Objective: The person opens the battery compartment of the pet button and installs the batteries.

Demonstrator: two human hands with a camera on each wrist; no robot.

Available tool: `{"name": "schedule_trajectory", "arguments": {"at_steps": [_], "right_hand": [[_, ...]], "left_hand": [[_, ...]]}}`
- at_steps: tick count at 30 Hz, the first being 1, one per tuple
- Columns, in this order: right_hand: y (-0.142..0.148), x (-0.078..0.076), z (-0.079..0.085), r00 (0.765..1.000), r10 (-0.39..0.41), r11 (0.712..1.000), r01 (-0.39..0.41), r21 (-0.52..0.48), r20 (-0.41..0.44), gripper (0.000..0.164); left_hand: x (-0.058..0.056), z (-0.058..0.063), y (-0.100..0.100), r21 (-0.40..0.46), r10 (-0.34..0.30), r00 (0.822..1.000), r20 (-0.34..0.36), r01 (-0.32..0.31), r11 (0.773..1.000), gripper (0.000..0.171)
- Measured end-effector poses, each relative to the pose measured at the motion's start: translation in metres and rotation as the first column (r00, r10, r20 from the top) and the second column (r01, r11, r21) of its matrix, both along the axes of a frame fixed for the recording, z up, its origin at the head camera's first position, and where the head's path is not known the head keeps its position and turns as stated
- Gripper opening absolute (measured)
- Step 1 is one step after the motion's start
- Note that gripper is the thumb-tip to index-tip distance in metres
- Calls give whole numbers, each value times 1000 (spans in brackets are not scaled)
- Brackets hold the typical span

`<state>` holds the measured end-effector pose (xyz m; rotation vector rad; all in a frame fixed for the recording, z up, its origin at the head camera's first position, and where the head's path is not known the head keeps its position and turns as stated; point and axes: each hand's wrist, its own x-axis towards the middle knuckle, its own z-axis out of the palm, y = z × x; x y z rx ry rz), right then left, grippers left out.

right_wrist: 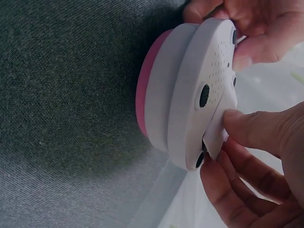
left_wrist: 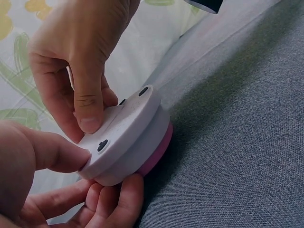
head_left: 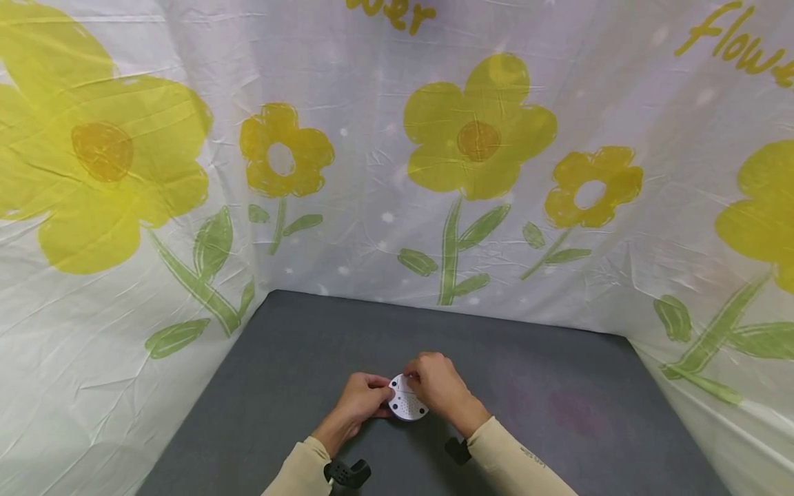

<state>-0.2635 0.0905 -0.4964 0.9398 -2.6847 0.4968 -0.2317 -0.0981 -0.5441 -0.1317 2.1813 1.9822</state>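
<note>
A round white device (head_left: 406,409) with a pink layer (right_wrist: 146,90) on its far side stands tilted, its face with small holes and black round feet (right_wrist: 204,95) turned up toward me. My left hand (head_left: 360,398) grips its left edge, thumb on the holed face and fingers underneath. At the upper right of the device is my right hand (head_left: 439,386). Its thumb and fingers pinch a small white cover (right_wrist: 219,130), which stands partly lifted at one end from the face in the right wrist view. What lies beneath the cover is mostly hidden.
A dark grey cloth-covered table (head_left: 298,344) lies under both hands. White curtains (head_left: 372,227) printed with yellow flowers rise along its back and sides. Black straps (head_left: 347,474) are on both wrists, over light sleeves.
</note>
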Motion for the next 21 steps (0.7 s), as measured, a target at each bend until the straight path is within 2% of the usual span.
{"name": "schedule_trajectory", "arguments": {"at_steps": [4, 10, 21], "right_hand": [[1, -1, -1, 999, -11, 999, 12, -46, 32, 9], [2, -3, -3, 999, -3, 999, 5, -49, 43, 8], [6, -5, -5, 997, 62, 998, -61, -26, 42, 5]], "left_hand": [[0, 1, 0, 2, 4, 1000, 5, -4, 1000, 29], [0, 3, 1, 12, 4, 1000, 13, -4, 1000, 31], [3, 6, 1, 13, 7, 1000, 3, -7, 1000, 32]]}}
